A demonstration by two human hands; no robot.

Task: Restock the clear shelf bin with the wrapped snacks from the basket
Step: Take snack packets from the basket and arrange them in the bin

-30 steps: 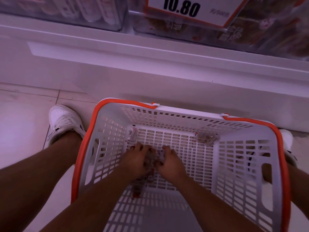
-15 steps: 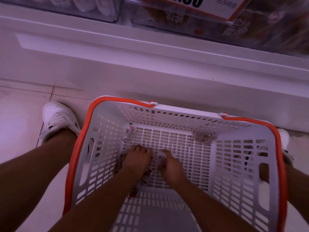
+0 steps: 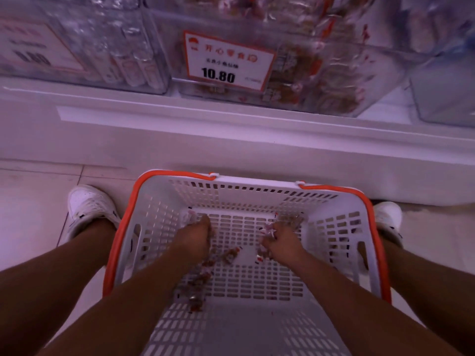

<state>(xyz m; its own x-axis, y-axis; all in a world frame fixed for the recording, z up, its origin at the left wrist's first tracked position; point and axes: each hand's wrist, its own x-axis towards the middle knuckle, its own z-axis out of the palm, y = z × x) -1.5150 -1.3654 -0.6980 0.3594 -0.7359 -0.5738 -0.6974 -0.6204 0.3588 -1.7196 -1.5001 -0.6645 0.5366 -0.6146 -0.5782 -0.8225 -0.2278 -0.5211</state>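
Note:
A white slatted basket [image 3: 341,253] with an orange rim sits on the floor between my feet. Both my hands are down inside it. My left hand [image 3: 194,240] is closed over wrapped snacks at the far left of the bottom, with a wrapper showing past the fingers. My right hand [image 3: 279,242] grips a bunch of wrapped snacks at the far right. Loose wrapped snacks [image 3: 203,281] trail along the basket bottom under my left forearm. The clear shelf bin [image 3: 334,80], holding brown wrapped snacks, stands on the shelf above behind a 10.80 price tag [image 3: 228,61].
A second clear bin [image 3: 84,47] with pale packets sits left of the target bin, another [image 3: 444,93] at the right. The white shelf ledge [image 3: 231,124] juts out above the basket. My white shoes [image 3: 88,206] flank the basket on the tiled floor.
My hands have spread apart from the middle of the basket toward its far corners, each gathering snacks. The view has tilted up, bringing the shelf bins into sight.

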